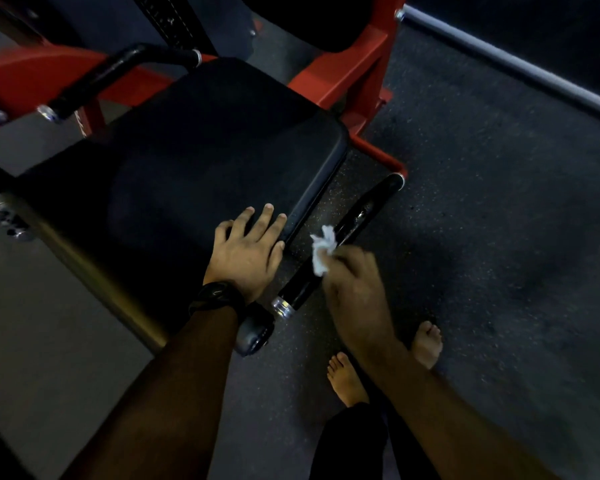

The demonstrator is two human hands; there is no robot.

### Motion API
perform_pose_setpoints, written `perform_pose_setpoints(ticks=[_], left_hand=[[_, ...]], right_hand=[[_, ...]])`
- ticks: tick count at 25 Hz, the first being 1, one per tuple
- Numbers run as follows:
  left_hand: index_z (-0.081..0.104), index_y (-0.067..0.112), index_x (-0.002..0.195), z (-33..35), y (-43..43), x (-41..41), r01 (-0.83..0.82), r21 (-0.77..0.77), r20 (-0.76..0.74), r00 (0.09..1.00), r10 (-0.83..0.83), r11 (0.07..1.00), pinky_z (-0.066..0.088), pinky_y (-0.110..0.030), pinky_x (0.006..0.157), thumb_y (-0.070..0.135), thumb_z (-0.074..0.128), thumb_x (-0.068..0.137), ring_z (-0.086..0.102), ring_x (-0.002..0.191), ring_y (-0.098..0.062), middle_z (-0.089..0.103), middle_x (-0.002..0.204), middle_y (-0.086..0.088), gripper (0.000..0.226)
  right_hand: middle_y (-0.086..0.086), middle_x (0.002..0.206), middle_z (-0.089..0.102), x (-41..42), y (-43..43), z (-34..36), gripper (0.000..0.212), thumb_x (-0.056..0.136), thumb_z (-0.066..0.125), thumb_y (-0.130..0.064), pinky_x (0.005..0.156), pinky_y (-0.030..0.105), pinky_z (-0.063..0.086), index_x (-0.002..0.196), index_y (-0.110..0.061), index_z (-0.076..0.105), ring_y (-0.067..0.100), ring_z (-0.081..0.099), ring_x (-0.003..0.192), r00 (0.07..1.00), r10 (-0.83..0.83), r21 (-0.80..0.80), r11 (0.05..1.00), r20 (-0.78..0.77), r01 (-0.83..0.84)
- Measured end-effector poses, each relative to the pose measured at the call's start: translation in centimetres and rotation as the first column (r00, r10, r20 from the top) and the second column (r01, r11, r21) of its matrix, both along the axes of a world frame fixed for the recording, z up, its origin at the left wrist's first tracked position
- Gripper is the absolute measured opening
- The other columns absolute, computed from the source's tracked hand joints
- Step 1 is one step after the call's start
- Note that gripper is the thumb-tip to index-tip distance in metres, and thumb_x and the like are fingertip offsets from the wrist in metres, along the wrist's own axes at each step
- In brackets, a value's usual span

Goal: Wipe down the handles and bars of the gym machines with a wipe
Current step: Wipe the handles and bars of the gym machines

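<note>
While a bent black handle is jutting from the red frame at far left, the black seat pad is lying beside it. The left hand, with a dark watch on its wrist, is resting flat on the pad's near right corner, fingers straight and spread, holding nothing. Just right of it, the crumpled white wipe is sitting against the black side handle, roughly at its mid-length. The right hand is pinching the wipe with curled fingers, though motion blur is hiding the exact grip. Two bare feet are standing on the speckled dark floor below, and a grey bar is slanting across the far upper right.
</note>
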State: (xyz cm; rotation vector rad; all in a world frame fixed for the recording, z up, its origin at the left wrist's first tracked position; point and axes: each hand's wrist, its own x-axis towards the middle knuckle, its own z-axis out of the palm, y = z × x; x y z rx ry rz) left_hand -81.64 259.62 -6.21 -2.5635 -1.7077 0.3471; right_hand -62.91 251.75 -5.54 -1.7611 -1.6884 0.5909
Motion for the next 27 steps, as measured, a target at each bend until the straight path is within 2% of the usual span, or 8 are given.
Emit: perform_pose_setpoints(ticks=[3, 5, 7, 12, 17, 19, 22, 27], left_hand=[[0.042, 0.025, 0.145, -0.1, 0.0, 0.0, -0.002, -0.005, 0.002, 1.000, 0.002, 1.000, 0.033, -0.049, 0.101, 0.041, 0.036, 0.100, 0.039, 0.135, -0.026, 0.042, 0.151, 0.000, 0.048], [0.043, 0.024, 0.144, -0.1, 0.0, 0.1, 0.002, 0.002, 0.007, 1.000, -0.002, 1.000, 0.033, -0.048, 0.101, 0.041, 0.034, 0.101, 0.039, 0.134, -0.026, 0.043, 0.150, 0.000, 0.047], [0.044, 0.024, 0.144, 0.0, -0.1, 0.1, 0.005, 0.009, -0.010, 1.000, -0.005, 1.000, 0.033, -0.047, 0.100, 0.042, 0.032, 0.099, 0.040, 0.134, -0.026, 0.044, 0.150, 0.000, 0.049], [0.047, 0.024, 0.143, 0.0, -0.1, 0.2, 0.006, 0.013, -0.014, 1.000, -0.006, 1.000, 0.033, -0.047, 0.100, 0.041, 0.033, 0.099, 0.042, 0.132, -0.026, 0.046, 0.149, -0.001, 0.049], [0.048, 0.022, 0.141, 0.2, -0.1, 0.4, -0.004, -0.018, -0.022, 1.000, 0.004, 1.000, 0.037, -0.049, 0.099, 0.040, 0.034, 0.098, 0.045, 0.130, -0.028, 0.046, 0.148, -0.002, 0.049], [0.051, 0.021, 0.138, 0.5, 0.2, 0.7, -0.019, -0.037, -0.017, 1.000, 0.019, 0.999, 0.039, -0.051, 0.098, 0.039, 0.040, 0.096, 0.048, 0.126, -0.031, 0.049, 0.145, -0.004, 0.047], [0.053, 0.018, 0.135, 1.1, 1.6, 1.7, -0.036, -0.093, 0.018, 0.999, 0.038, 0.995, 0.038, -0.051, 0.100, 0.036, 0.047, 0.094, 0.048, 0.121, -0.031, 0.051, 0.141, -0.006, 0.045], [0.028, 0.023, 0.153, 0.3, 3.2, 2.3, 0.006, -0.158, 0.029, 1.000, -0.002, 0.987, 0.021, -0.047, 0.114, 0.037, 0.039, 0.099, 0.021, 0.145, -0.025, 0.024, 0.160, -0.002, 0.056]], right_hand=[[0.009, 0.109, 0.056, -0.4, 0.1, -0.6, 0.030, 0.092, 0.050, -0.022, 0.069, 0.013, 0.043, 0.114, -0.006, 0.064, 0.009, 0.049, 0.092, 0.990, -0.116, -0.023, 0.993, -0.081, 0.114], [0.004, 0.109, 0.053, -1.1, 0.4, -0.3, 0.019, 0.092, 0.057, -0.015, 0.064, 0.011, 0.046, 0.108, -0.007, 0.064, 0.006, 0.053, 0.086, 0.900, -0.392, -0.189, 0.914, -0.191, 0.359], [0.000, 0.101, 0.053, -2.6, 0.4, 0.1, 0.006, 0.090, 0.060, -0.008, 0.060, 0.016, 0.046, 0.091, -0.013, 0.062, 0.006, 0.053, 0.076, 0.787, -0.531, -0.275, 0.844, -0.315, 0.460], [0.003, 0.089, 0.066, -3.1, 1.7, -0.3, 0.013, 0.091, 0.063, -0.024, 0.068, 0.034, 0.053, 0.081, -0.030, 0.059, 0.018, 0.063, 0.077, 0.298, -0.835, -0.635, 0.546, -0.462, 0.546], [-0.002, 0.082, 0.064, -2.2, 2.9, 0.8, 0.009, 0.093, 0.062, -0.025, 0.066, 0.022, 0.051, 0.090, -0.017, 0.063, 0.007, 0.060, 0.072, -0.059, -0.838, -0.789, 0.485, -0.543, 0.377], [-0.002, 0.080, 0.061, -1.9, 2.8, 1.2, 0.008, 0.095, 0.059, -0.022, 0.062, 0.021, 0.049, 0.095, -0.014, 0.062, 0.006, 0.057, 0.068, -0.106, -0.831, -0.813, 0.496, -0.546, 0.307], [0.002, 0.094, 0.062, -2.1, 2.4, 1.8, 0.010, 0.096, 0.055, -0.010, 0.079, 0.025, 0.055, 0.106, -0.010, 0.060, 0.010, 0.061, 0.084, -0.177, -0.818, -0.834, 0.516, -0.547, 0.195], [-0.001, 0.091, 0.064, -2.6, 2.1, 1.8, 0.015, 0.098, 0.053, -0.011, 0.072, 0.022, 0.051, 0.100, -0.019, 0.066, 0.008, 0.060, 0.083, -0.181, -0.831, -0.849, 0.505, -0.526, 0.155]])
